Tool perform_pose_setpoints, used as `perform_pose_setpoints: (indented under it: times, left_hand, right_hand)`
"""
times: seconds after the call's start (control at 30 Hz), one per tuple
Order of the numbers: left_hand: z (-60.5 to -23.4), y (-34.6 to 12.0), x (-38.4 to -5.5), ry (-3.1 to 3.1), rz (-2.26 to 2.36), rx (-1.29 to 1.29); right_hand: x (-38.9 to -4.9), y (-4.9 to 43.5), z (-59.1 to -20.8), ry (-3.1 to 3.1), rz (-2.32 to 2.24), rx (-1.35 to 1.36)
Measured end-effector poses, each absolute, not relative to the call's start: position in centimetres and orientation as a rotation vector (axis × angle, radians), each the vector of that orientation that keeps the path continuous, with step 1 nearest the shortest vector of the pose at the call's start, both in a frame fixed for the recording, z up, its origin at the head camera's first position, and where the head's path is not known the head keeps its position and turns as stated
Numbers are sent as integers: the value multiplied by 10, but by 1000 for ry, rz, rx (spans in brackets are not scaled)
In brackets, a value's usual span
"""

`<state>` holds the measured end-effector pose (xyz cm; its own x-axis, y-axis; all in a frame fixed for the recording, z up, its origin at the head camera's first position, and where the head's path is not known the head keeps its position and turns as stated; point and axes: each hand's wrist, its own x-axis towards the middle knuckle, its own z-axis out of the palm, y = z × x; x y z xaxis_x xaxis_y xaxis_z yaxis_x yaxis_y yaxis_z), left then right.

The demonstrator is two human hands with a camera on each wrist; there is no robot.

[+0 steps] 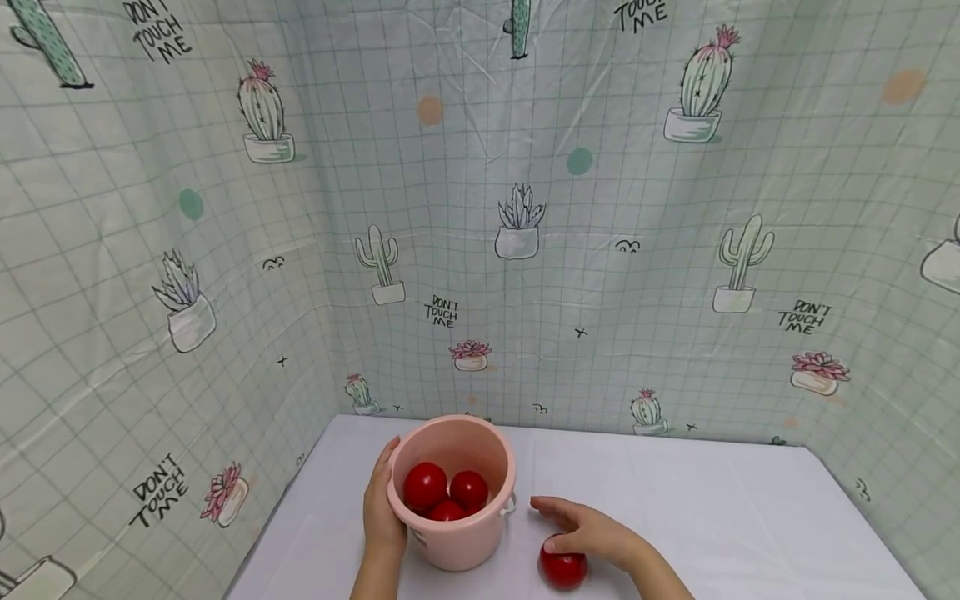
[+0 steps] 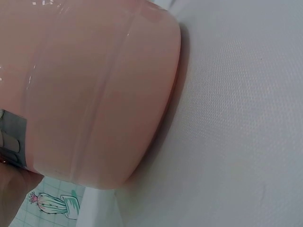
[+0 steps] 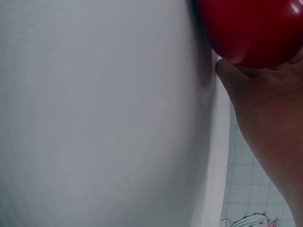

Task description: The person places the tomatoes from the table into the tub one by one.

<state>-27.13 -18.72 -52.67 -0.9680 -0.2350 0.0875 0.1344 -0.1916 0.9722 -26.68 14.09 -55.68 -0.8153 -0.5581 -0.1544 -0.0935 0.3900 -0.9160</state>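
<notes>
On the white table stands a pink bucket [image 1: 465, 542] with three glossy red balls [image 1: 425, 486] visible inside it. My left hand [image 1: 381, 510] rests against the bucket's left outer wall, its fingers reaching along the side up near the rim. Only a sliver of that hand shows in the left wrist view, beside the bucket's wall [image 2: 104, 94]. To the right of the bucket, my right hand [image 1: 596, 532] is over another red ball [image 1: 562, 568], thumb touching its top and fingers stretched out past it toward the bucket. The right wrist view has this ball [image 3: 255, 28] against the hand, close over the table.
A white handle end [image 1: 509, 504] sticks out on the bucket's right side. White cloth [image 1: 712, 508] covers the table. Behind it and at both sides hangs a gridded curtain [image 1: 577, 292] printed with cacti.
</notes>
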Motion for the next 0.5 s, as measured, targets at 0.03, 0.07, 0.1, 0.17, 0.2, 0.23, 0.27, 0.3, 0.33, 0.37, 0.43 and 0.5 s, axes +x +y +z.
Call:
perform_pose_setpoints:
  times: [0.03,0.07,0.1,0.17,0.2,0.23,0.27,0.3,0.33,0.37,0.43,0.5]
  left_hand:
    - [-527,-187,-271,-1825,-2251,115]
    - [-526,-187,-271,-1825,-2251,113]
    - [-526,-187,-271,-1827,-2249,109]
    - [-526,-187,-271,-1834,-2244,107]
    - [-526,-187,-270,-1833,-2245,105]
    - [-526,-187,-270,-1835,-2242,105]
    - [-526,-187,-270,-1837,-2240,105]
    - [-526,-187,-270,-1837,-2240,105]
    - [-526,-187,-271,-1836,-2240,105]
    - [-526,-187,-271,-1836,-2240,106]
    - [-526,-187,-271,-1836,-2239,108]
    - [-527,-187,-271,-1836,-2241,108]
  right_hand:
    - [-267,142,-558,2218,-1408,-571]
    - [-267,142,-559,2225,-1400,-580]
    - [-266,142,-560,2231,-1393,-583]
    - [-266,142,-561,2235,-1386,-569]
    - [-265,142,-561,2240,-1376,-557]
    - [-265,143,-562,2245,-1363,-546]
    - [-265,142,-562,2247,-1350,-529]
    - [-264,142,-562,2249,-1338,-516]
    - [-264,142,-562,2250,-1325,-505]
    - [-264,141,-563,2250,-1313,-497]
    - [-264,141,-563,2254,-1288,-497]
    - [-263,142,-563,2253,-1275,-510]
